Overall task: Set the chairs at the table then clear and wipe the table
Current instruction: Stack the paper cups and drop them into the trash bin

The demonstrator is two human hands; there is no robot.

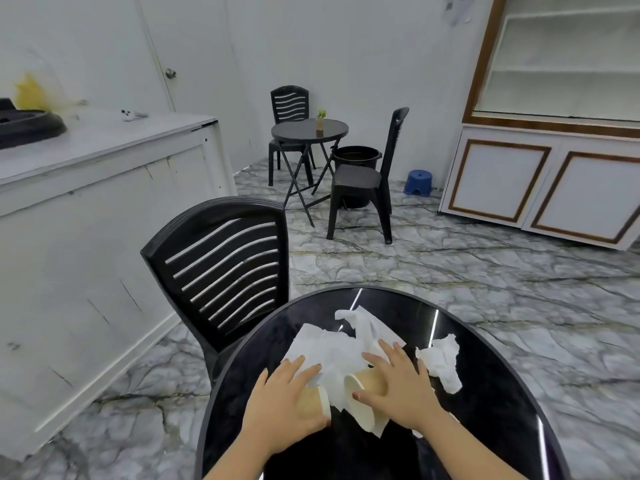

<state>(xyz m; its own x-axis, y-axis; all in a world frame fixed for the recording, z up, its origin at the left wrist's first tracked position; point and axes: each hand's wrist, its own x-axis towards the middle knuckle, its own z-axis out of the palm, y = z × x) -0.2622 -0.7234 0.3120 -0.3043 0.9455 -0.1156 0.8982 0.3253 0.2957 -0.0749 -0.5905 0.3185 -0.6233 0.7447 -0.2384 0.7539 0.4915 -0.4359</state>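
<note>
Your left hand [287, 400] and right hand [398, 386] each curl around a tipped paper cup [363, 386] amid crumpled napkins [332, 344] on the black table [242, 393]; loose napkins may slide off.

Round black glossy table [491, 368]. On it: two paper cups [367, 386] lying on their sides, spread white tissue sheets [332, 348], one crumpled tissue [443, 362] apart at right.

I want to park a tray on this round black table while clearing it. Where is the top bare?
Bare glass lies along the far rim beyond the tissues, and at the near right edge behind the right hand. The middle is crowded: tissues, two tipped paper cups and both hands, left hand included.
</note>
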